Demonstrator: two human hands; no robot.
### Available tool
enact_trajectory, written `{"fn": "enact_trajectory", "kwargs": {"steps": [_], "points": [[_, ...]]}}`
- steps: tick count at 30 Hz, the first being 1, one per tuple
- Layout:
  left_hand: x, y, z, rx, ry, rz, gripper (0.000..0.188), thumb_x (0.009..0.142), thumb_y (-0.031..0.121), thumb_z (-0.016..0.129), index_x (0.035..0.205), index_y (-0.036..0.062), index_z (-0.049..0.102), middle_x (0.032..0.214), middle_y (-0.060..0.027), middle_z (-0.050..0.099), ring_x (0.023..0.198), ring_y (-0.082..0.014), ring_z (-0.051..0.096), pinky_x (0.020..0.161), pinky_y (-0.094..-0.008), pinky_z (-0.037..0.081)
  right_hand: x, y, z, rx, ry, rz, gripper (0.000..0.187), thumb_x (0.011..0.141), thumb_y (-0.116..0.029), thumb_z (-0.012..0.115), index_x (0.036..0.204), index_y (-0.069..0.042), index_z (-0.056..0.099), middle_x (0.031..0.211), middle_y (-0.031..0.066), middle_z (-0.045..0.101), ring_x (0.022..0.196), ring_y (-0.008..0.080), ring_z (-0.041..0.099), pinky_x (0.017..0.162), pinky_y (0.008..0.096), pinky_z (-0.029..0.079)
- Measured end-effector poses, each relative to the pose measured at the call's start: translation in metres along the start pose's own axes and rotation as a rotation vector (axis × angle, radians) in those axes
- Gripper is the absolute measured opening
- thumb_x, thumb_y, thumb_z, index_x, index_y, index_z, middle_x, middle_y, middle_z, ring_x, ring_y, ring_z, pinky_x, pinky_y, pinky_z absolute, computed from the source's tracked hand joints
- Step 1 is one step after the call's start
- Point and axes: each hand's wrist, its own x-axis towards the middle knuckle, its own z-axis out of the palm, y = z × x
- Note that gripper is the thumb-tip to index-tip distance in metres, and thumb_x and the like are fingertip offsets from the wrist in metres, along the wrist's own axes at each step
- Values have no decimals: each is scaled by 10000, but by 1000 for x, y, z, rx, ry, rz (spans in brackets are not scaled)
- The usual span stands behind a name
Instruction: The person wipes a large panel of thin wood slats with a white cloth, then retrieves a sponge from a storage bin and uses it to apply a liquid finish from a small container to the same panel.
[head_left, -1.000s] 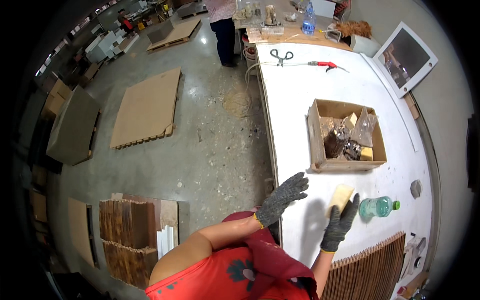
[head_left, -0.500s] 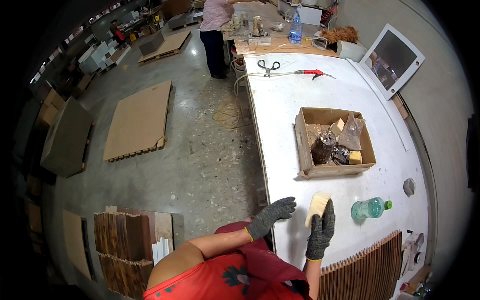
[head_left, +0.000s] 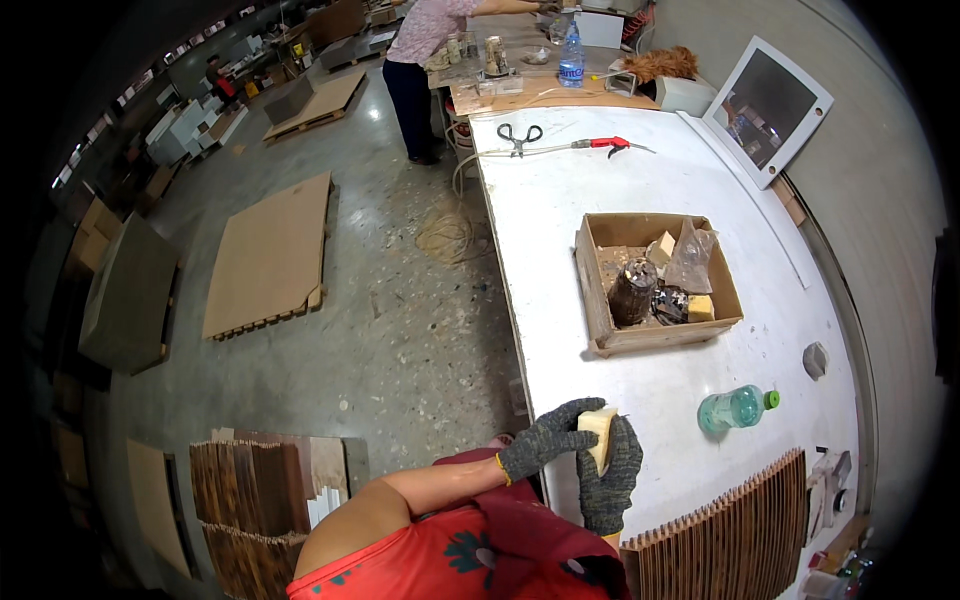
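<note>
Grey knitted gloves with yellow cuffs cover both my hands, which meet over the near left part of the white worktable (head_left: 560, 370). A pale yellow block that looks like a sponge (head_left: 594, 428) is between them. My right hand (head_left: 612, 478) is closed round it from the right and below. The fingers and thumb of my left hand (head_left: 545, 443) press on its left side. Right of my hands a green-tinted clear bottle with a green cap (head_left: 735, 409) lies on its side. Closest to my right forearm is a row of thin brown wooden pieces (head_left: 720, 515).
A cardboard box (head_left: 660, 338) holds a dark jar, yellow blocks and a plastic bag. Farther back lie a red air gun (head_left: 605, 143) with its hose and black-handled scissors (head_left: 518, 138). A white-framed panel (head_left: 765, 110) leans on the wall. Another person (head_left: 415, 70) stands beyond.
My left hand has moved right and taken hold of the yellow sponge. My right hand has drawn the sponge left and nearer to me. The view has shifted slightly.
</note>
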Motion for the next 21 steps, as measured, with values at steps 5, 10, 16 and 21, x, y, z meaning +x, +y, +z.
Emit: {"fn": "enact_trajectory", "kwargs": {"steps": [5, 10, 16, 21], "points": [[5, 4, -2, -29, -106, -46, 676, 838, 191, 754, 1402, 17, 427, 1285, -95, 559, 1168, -171, 524, 1013, -327, 443, 3, -1, -7, 340, -74, 217, 608, 850, -170, 708, 1371, 2, 446, 1275, 198, 522, 1197, 315, 512, 1008, 410, 419], [7, -10, -9, 35, -132, 6, 692, 865, 221, 725, 1433, 20, 384, 1327, -101, 532, 1215, -179, 495, 1049, -338, 412, 4, 6, -10, 441, -166, 322, 603, 873, -116, 665, 1410, -6, 414, 1298, 175, 506, 1198, 289, 514, 1013, 392, 424], [7, -9, 0, -42, -141, 25, 661, 913, 204, 664, 1459, 20, 340, 1360, -111, 508, 1255, -188, 465, 1076, -335, 369, -1, 9, 1, 655, -36, 381, 593, 859, -100, 644, 1404, -11, 428, 1316, 147, 509, 1191, 258, 519, 1004, 384, 436], [1, 4, 6, -150, -8, -42, 521, 862, 127, 697, 1332, 14, 504, 1208, -89, 607, 1140, -171, 544, 1010, -323, 428, -10, 12, 13, 593, 24, 311, 576, 869, -144, 648, 1385, 6, 441, 1321, 160, 522, 1181, 259, 539, 971, 368, 467]]}}
